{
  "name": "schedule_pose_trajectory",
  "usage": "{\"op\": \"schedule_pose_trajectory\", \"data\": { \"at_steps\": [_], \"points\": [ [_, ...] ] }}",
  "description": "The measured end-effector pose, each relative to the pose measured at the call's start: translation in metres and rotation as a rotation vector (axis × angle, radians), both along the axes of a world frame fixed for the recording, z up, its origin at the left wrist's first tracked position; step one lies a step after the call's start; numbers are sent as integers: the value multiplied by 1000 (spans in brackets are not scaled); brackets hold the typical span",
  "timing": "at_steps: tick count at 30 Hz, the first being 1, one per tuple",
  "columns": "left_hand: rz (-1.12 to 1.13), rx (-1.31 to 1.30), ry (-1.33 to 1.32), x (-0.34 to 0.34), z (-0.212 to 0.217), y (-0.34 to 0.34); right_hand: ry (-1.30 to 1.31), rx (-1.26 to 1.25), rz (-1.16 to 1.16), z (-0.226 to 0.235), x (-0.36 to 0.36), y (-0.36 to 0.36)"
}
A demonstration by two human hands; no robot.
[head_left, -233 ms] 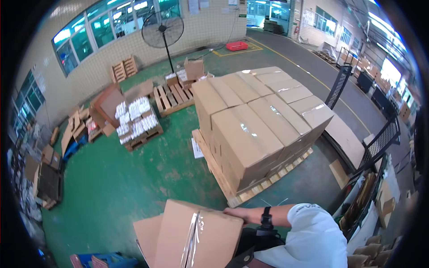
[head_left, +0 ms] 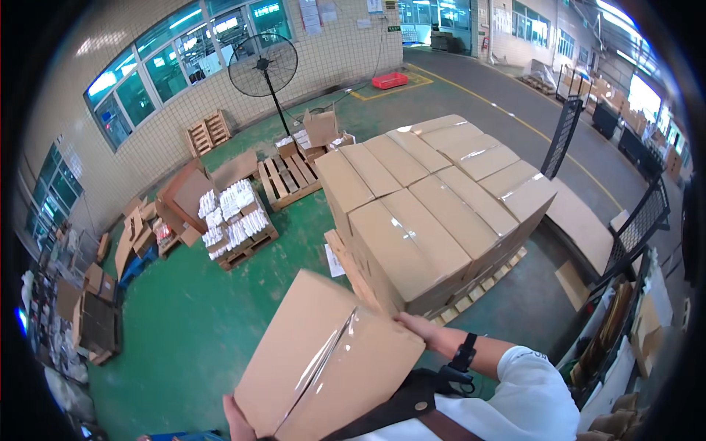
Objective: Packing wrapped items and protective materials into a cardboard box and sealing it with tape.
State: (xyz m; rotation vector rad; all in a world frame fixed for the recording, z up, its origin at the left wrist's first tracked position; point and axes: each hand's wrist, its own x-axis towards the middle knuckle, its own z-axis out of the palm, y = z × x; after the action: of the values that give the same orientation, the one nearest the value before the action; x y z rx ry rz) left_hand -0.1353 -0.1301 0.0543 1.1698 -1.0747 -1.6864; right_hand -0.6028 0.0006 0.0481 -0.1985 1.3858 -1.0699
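Observation:
Against my front I carry a taped brown cardboard box [head_left: 294,338], tilted, with a shiny strip of tape along its seam. At its far right corner my right hand [head_left: 416,327] grips the edge, a dark band on the wrist. My left hand [head_left: 237,419] presses the lower left side; its fingers are partly hidden by the box. Just beyond the carried box stands a stack of similar taped cartons [head_left: 412,242] on a wooden pallet [head_left: 353,268]. The carried box overlaps the pallet's near corner in view; whether they touch I cannot tell.
A small pallet of white bundles [head_left: 237,220] and a slatted pallet [head_left: 288,180] stand at the left. Behind them is a standing fan [head_left: 263,65]. A black mesh frame [head_left: 562,136] rises right of the stack. Green floor [head_left: 176,316] spreads at the left.
The carried box has come up and farther into view, closer to the stack. My left hand now shows at its lower left side; my right hand keeps its corner grip.

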Motion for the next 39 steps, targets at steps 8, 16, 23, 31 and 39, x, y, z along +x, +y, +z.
{"op": "schedule_pose_trajectory", "data": {
  "at_steps": [8, 16, 23, 31, 39],
  "points": [
    [24, 168, 13, -134, 24, -206, -32, -178, -336, 5, -77, -69],
    [-159, 178, -149, -254, 22, -443, -70, -213, -627, -30, -92, -198],
    [-351, 273, -269, -336, 13, -647, -94, -166, -814, -77, -84, -330],
    [-579, 463, -42, -500, 26, -757, 131, -436, -874, 6, -192, -418],
    [-479, 487, 247, -680, 9, -737, 258, -505, -1046, 27, -420, -450]
  ]
}}
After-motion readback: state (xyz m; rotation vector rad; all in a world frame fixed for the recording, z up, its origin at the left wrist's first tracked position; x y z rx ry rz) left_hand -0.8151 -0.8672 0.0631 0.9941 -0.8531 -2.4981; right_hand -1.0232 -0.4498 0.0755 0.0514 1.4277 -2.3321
